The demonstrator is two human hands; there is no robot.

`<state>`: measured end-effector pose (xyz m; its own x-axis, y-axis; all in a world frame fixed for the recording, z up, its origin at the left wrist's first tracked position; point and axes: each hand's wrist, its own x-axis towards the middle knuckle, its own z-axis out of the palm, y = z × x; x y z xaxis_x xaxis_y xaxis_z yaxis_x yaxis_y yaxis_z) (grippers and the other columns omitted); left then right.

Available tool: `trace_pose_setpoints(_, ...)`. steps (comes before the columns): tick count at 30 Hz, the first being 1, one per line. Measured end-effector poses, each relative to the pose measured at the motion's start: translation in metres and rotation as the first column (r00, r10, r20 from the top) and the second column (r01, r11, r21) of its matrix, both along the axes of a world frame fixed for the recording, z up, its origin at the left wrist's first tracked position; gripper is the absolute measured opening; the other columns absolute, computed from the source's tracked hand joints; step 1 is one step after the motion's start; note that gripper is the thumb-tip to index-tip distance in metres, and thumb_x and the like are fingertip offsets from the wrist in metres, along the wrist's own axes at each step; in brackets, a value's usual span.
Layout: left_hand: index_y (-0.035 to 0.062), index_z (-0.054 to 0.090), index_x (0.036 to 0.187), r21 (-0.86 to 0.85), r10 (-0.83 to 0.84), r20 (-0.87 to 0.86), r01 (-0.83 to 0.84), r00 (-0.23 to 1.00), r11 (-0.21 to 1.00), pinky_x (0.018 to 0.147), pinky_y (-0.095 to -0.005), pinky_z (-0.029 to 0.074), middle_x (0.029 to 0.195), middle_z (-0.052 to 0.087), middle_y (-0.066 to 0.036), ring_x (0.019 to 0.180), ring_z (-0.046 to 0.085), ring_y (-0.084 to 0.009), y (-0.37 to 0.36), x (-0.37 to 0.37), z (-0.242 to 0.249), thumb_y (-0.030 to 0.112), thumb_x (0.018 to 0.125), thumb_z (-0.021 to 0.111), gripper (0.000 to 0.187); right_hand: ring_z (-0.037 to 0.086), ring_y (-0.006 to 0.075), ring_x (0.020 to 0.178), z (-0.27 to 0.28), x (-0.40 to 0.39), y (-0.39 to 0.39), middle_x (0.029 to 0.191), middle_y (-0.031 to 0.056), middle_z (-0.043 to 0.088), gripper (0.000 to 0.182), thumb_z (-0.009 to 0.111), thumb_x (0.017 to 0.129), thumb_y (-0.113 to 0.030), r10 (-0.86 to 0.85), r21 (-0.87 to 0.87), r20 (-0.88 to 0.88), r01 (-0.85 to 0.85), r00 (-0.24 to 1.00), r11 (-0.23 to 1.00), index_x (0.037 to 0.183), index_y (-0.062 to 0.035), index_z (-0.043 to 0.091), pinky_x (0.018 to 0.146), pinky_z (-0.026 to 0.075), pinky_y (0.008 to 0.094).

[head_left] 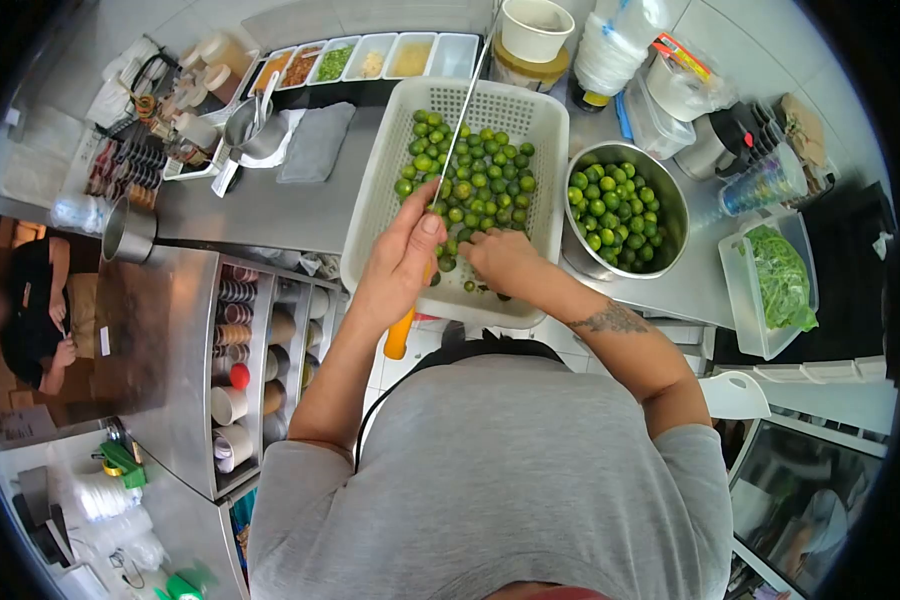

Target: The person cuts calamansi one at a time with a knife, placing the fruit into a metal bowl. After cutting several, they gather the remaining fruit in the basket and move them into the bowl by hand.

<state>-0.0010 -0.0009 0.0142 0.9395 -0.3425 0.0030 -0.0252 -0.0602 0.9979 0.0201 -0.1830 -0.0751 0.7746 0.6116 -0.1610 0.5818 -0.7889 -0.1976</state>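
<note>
My left hand (402,255) is closed around a long knife (467,100), whose orange handle sticks out below the palm and whose thin blade points up across the basket. The white perforated basket (553,130) holds many small green limes (480,180). Low in the basket, my right hand (505,262) has its fingers bent together at the edge of the limes; what they hold is hidden. A steel pot (682,215) with more green limes (615,210) stands right of the basket.
Sauce trays (370,58) line the back. A grey cloth (315,143) and a small steel pot (255,130) lie left. On the right is a plastic box (760,330) with leafy greens. Another person (32,300) is at the far left.
</note>
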Motion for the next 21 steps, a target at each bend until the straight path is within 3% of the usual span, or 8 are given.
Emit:
trace_pose_setpoints(4, -0.0042, 0.031, 0.141, -0.008, -0.005, -0.011, 0.005, 1.000, 1.000, 0.052, -0.0211, 0.037, 0.093, 0.050, -0.006, 0.058, 0.045, -0.0083, 0.002, 0.001, -0.002, 0.040, 0.100, 0.041, 0.061, 0.066, 0.0261, 0.083, 0.000, 0.018, 0.003, 0.092, 0.0124, 0.066, 0.028, 0.067, 0.075, -0.006, 0.028, -0.014, -0.164, -0.031, 0.986, 0.999, 0.103, -0.0034, 0.063, 0.074, 0.053, 0.0337)
trace_pose_setpoints(5, -0.0040, 0.032, 0.141, -0.008, -0.006, 0.004, 0.006, 1.000, 1.000, 0.051, -0.0211, 0.037, 0.093, 0.050, -0.006, 0.058, 0.045, -0.0086, 0.003, 0.001, -0.002, 0.040, 0.100, 0.041, 0.061, 0.066, 0.0234, 0.082, 0.002, 0.021, 0.000, 0.091, 0.0106, 0.065, 0.027, 0.066, 0.078, -0.005, 0.001, 0.312, -0.357, 0.118, 0.934, 0.943, 0.105, -0.0033, 0.063, 0.074, 0.053, 0.0321)
trace_pose_setpoints(7, -0.0033, 0.033, 0.141, -0.012, 0.010, -0.004, -0.010, 1.000, 1.000, 0.051, -0.0212, 0.037, 0.092, 0.050, -0.006, 0.058, 0.045, -0.0090, 0.005, 0.001, -0.003, 0.041, 0.100, 0.041, 0.061, 0.064, 0.0180, 0.079, 0.011, 0.023, -0.012, 0.089, 0.0070, 0.065, 0.025, 0.063, 0.084, -0.005, 0.165, 0.691, -0.664, 0.513, 0.729, 0.510, 0.109, -0.0032, 0.062, 0.073, 0.052, 0.0290)
trace_pose_setpoints(8, -0.0030, 0.034, 0.140, -0.011, 0.022, -0.022, -0.023, 1.000, 1.000, 0.051, -0.0213, 0.036, 0.091, 0.050, -0.006, 0.058, 0.046, -0.0093, 0.007, 0.003, -0.005, 0.042, 0.100, 0.041, 0.061, 0.060, 0.0123, 0.079, 0.019, 0.025, -0.016, 0.088, 0.0030, 0.062, 0.025, 0.058, 0.089, -0.003, 0.232, 0.685, -0.719, 0.613, 0.655, 0.394, 0.114, -0.0030, 0.061, 0.073, 0.050, 0.0259)
trace_pose_setpoints(12, -0.0014, 0.035, 0.140, -0.057, -0.005, -0.083, 0.000, 0.997, 0.998, 0.051, -0.0216, 0.037, 0.089, 0.049, -0.006, 0.058, 0.045, -0.0100, 0.011, 0.002, -0.006, 0.045, 0.100, 0.039, 0.061, 0.059, 0.0112, 0.085, 0.039, 0.020, -0.024, 0.093, 0.0031, 0.063, 0.027, 0.055, 0.090, -0.002, 0.253, 0.649, -0.757, 0.737, 0.603, 0.186, 0.116, -0.0023, 0.060, 0.076, 0.050, 0.0274)
trace_pose_setpoints(15, -0.0012, 0.035, 0.140, -0.016, -0.001, -0.068, 0.000, 0.998, 1.000, 0.051, -0.0219, 0.037, 0.089, 0.049, -0.006, 0.058, 0.045, -0.0100, 0.011, 0.000, -0.014, 0.046, 0.099, 0.039, 0.062, 0.061, 0.0169, 0.093, 0.048, 0.020, -0.043, 0.106, 0.0067, 0.063, 0.028, 0.053, 0.089, 0.000, 0.150, 0.617, -0.766, 0.650, 0.625, 0.443, 0.116, -0.0029, 0.060, 0.081, 0.049, 0.0287)
trace_pose_setpoints(18, -0.0015, 0.034, 0.141, 0.016, -0.023, -0.058, 0.024, 0.998, 1.000, 0.052, -0.0220, 0.037, 0.089, 0.049, -0.006, 0.058, 0.046, -0.0103, 0.013, -0.002, -0.017, 0.046, 0.099, 0.039, 0.063, 0.062, 0.0260, 0.096, 0.025, 0.026, -0.058, 0.108, 0.0121, 0.064, 0.036, 0.056, 0.081, 0.003, 0.089, 0.446, -0.227, 0.022, 0.970, 0.895, 0.116, -0.0044, 0.061, 0.086, 0.050, 0.0343)
trace_pose_setpoints(21, -0.0024, 0.032, 0.142, 0.054, -0.016, -0.040, 0.018, 0.999, 0.998, 0.052, -0.0222, 0.038, 0.091, 0.049, -0.006, 0.057, 0.046, -0.0102, 0.013, -0.002, -0.011, 0.044, 0.100, 0.040, 0.063, 0.061, 0.0321, 0.100, 0.020, 0.030, -0.036, 0.106, 0.0152, 0.062, 0.040, 0.058, 0.074, 0.003, -0.085, 0.283, -0.061, 0.099, 0.995, 0.954, 0.113, -0.0057, 0.063, 0.087, 0.049, 0.0396)
